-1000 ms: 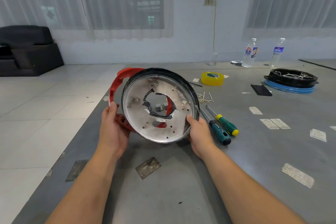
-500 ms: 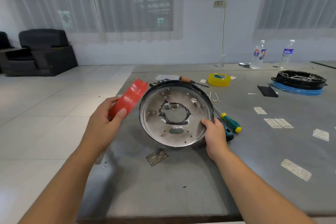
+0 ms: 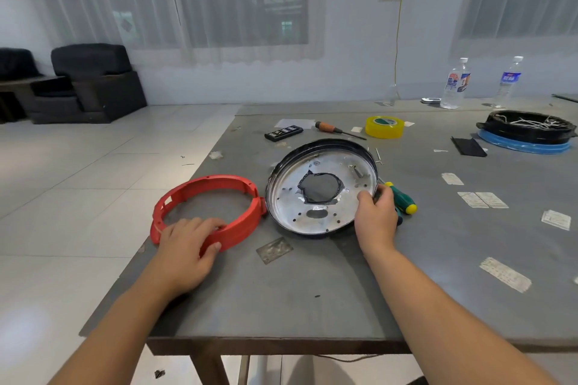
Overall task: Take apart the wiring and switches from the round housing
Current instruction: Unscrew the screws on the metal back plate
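A stiff, likely light metal round housing (image 3: 322, 189), best held by its rim, lies on the grey table (image 3: 312, 291), its right edge pinched by the right hand (image 3: 377, 219), while the left hand (image 3: 184, 247) grips the red ring (image 3: 206, 208) alongside.

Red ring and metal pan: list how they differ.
The red ring is an open plastic hoop lying flat on the table; the metal pan has a silver floor, a dark rim and sits tilted. The left hand grips the ring, the right hand the pan. Both are round.
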Demonstrator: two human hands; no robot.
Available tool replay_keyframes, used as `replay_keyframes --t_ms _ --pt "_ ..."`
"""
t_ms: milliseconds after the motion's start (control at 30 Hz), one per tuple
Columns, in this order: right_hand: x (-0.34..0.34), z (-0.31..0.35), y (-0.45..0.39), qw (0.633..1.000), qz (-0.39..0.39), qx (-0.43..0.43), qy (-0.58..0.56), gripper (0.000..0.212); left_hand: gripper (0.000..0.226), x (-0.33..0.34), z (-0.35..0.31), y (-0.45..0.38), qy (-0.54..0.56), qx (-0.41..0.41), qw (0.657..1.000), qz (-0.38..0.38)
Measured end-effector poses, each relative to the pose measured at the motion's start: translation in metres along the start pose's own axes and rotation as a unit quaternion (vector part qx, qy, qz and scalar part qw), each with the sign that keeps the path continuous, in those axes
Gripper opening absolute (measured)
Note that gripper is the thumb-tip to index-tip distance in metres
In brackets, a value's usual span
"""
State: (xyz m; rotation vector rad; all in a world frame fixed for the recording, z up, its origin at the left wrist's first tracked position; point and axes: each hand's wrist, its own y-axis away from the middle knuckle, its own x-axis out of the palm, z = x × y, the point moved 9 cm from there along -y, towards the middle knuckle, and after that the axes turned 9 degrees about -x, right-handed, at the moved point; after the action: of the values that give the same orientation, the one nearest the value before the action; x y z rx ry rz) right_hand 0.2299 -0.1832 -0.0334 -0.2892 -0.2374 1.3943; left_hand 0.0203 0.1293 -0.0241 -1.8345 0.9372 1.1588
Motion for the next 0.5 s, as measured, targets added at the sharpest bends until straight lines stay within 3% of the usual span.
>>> replay_keyframes --t_ms 100,167,267,333,400,500 --pt "0.001 0.007 0.000 1.000 0.016 -0.016 0.012 0.022 0.067 -0.003 -0.006 0.000 -0.009 0.004 1.000 -0.013" --pt "0.003 0.016 -0.002 0.998 0.030 -0.043 0.042 0.028 0.051 -0.010 -0.015 0.000 0.038 0.006 0.998 -0.048" --pt "0.003 0.040 -0.006 0.983 0.037 -0.135 0.121 0.033 0.026 -0.022 -0.039 -0.002 0.189 0.018 0.978 -0.088" --pt "0.004 0.058 -0.005 0.957 0.044 -0.224 0.180 0.033 0.024 -0.023 -0.055 -0.008 0.327 -0.015 0.943 -0.059" --pt "0.004 0.076 0.001 0.923 0.043 -0.311 0.221 0.032 0.020 -0.018 -0.073 -0.015 0.503 -0.064 0.862 0.004" --pt "0.000 0.097 0.013 0.869 0.039 -0.414 0.266 0.032 0.036 -0.012 -0.100 -0.020 0.719 -0.118 0.679 0.088"
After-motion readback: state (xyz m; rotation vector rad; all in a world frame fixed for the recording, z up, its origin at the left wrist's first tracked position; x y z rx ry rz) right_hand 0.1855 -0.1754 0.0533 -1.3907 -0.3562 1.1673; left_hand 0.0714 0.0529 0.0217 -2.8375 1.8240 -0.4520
